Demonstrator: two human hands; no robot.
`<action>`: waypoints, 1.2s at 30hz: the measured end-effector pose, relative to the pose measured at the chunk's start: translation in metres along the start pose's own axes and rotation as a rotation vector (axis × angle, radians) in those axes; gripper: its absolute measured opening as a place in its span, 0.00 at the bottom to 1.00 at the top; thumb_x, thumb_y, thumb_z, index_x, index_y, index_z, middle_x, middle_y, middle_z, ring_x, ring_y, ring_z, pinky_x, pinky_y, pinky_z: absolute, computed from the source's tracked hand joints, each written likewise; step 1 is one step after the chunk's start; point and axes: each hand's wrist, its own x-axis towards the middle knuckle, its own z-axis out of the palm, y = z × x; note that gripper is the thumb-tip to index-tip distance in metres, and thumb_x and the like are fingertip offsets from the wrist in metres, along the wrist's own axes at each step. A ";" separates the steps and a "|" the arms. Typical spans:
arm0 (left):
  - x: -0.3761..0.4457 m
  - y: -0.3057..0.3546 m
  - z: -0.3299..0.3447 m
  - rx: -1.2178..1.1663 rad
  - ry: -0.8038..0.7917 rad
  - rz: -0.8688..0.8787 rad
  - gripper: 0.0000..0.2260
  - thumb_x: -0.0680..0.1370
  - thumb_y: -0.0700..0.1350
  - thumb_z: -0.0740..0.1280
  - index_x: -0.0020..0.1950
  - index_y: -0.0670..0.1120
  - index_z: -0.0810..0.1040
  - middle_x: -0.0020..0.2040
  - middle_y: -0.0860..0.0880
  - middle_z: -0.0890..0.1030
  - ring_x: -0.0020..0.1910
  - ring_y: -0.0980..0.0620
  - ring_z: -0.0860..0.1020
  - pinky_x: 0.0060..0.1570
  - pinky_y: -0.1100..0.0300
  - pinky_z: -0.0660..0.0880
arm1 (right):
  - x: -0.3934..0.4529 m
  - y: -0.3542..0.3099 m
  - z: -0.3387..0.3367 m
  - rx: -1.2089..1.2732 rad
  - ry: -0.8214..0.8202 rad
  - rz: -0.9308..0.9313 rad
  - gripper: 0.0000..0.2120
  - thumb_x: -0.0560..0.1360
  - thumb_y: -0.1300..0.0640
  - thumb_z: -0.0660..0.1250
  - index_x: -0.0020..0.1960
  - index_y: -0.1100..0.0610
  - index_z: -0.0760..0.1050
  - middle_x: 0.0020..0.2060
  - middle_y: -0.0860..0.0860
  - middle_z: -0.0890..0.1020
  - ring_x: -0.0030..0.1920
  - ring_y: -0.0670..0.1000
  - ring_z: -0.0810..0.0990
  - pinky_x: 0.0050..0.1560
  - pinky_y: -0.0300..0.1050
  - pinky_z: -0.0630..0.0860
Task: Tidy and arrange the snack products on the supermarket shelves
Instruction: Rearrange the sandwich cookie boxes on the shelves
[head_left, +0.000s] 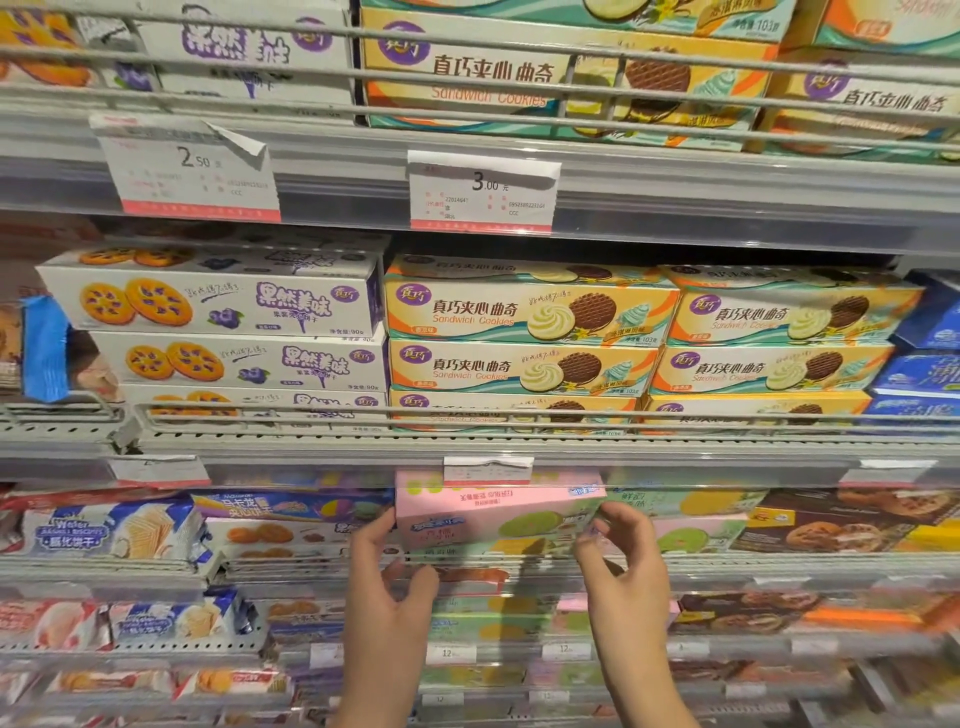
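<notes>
While gripped at both short ends — left hand (387, 564), right hand (621, 558) — pink cookie box (488, 512) lying crosswise, level with the shelf rail (311, 564).

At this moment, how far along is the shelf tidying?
Done-looking: the sandwich cookie boxes and blueberry biscuit boxes sit in neat stacks. In hand: the left hand and right hand hold a pink box at its ends, one shelf lower. Left: seating that box; lower shelves are too blurred to judge.
</notes>
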 end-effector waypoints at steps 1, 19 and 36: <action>-0.002 -0.001 0.000 -0.009 -0.011 -0.010 0.24 0.78 0.32 0.66 0.66 0.57 0.70 0.67 0.56 0.75 0.58 0.72 0.73 0.51 0.71 0.68 | -0.002 0.000 0.000 -0.001 0.007 0.002 0.17 0.76 0.62 0.70 0.56 0.41 0.74 0.52 0.42 0.81 0.57 0.44 0.79 0.48 0.37 0.72; -0.011 -0.016 0.010 -0.011 -0.019 0.076 0.23 0.68 0.57 0.78 0.59 0.67 0.72 0.57 0.63 0.80 0.54 0.62 0.80 0.53 0.54 0.78 | -0.008 0.021 -0.026 -0.153 0.029 0.065 0.12 0.76 0.59 0.70 0.56 0.46 0.82 0.48 0.49 0.83 0.44 0.41 0.79 0.37 0.33 0.73; -0.004 0.000 0.077 0.416 -0.568 0.248 0.25 0.62 0.67 0.77 0.57 0.70 0.77 0.76 0.74 0.57 0.69 0.74 0.64 0.58 0.65 0.70 | 0.054 0.029 -0.135 -0.134 0.163 0.114 0.13 0.80 0.55 0.67 0.64 0.48 0.75 0.54 0.43 0.81 0.51 0.40 0.78 0.46 0.42 0.73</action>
